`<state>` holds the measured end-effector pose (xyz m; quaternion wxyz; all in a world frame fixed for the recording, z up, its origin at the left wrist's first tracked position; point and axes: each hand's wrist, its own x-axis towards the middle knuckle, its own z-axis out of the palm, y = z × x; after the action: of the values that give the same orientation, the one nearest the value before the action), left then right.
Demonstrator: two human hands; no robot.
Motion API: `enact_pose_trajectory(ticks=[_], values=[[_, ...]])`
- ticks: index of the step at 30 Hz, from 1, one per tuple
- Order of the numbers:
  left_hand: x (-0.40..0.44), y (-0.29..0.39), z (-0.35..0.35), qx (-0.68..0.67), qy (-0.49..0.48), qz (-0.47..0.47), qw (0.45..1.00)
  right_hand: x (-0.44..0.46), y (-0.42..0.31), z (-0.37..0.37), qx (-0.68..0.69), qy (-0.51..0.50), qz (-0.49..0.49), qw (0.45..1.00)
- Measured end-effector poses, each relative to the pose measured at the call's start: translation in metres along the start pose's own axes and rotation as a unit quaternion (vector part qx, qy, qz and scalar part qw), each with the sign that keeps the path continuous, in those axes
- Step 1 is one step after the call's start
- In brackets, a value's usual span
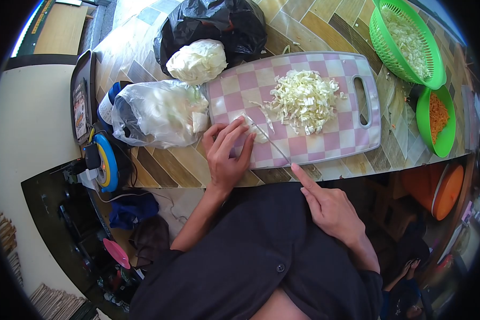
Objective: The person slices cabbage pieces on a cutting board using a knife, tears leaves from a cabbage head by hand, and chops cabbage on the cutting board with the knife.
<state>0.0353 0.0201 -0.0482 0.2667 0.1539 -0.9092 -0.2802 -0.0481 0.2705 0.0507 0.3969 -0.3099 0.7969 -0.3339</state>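
A pink-and-white checkered cutting board (325,148) lies on the table in front of me. Near its left end, the curled fingers of my left hand (226,156) press down on a small piece of cabbage (260,136). My right hand (330,209) grips a knife, its index finger stretched along the back; the handle is hidden in the palm. The knife blade (272,143) slants up and left, its tip by my left fingertips, against the cabbage piece. Right of the blade rests a heap of chopped cabbage (304,101).
A cabbage head (197,61) sits by a black plastic bag (213,24). Below it lies a clear bag (154,114) with pale contents. At right stand a green basket (378,40) of shredded cabbage and a green bowl (448,144) with orange shreds. Another person (405,274) is at lower right.
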Motion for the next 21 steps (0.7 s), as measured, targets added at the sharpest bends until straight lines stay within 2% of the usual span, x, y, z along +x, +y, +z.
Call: enact_pose_trajectory(ticks=[21], values=[[-0.001, 0.001, -0.001, 0.019, -0.009, 0.024, 1.000, 0.018, -0.004, 0.004, -0.057, -0.053, 0.036, 0.996]])
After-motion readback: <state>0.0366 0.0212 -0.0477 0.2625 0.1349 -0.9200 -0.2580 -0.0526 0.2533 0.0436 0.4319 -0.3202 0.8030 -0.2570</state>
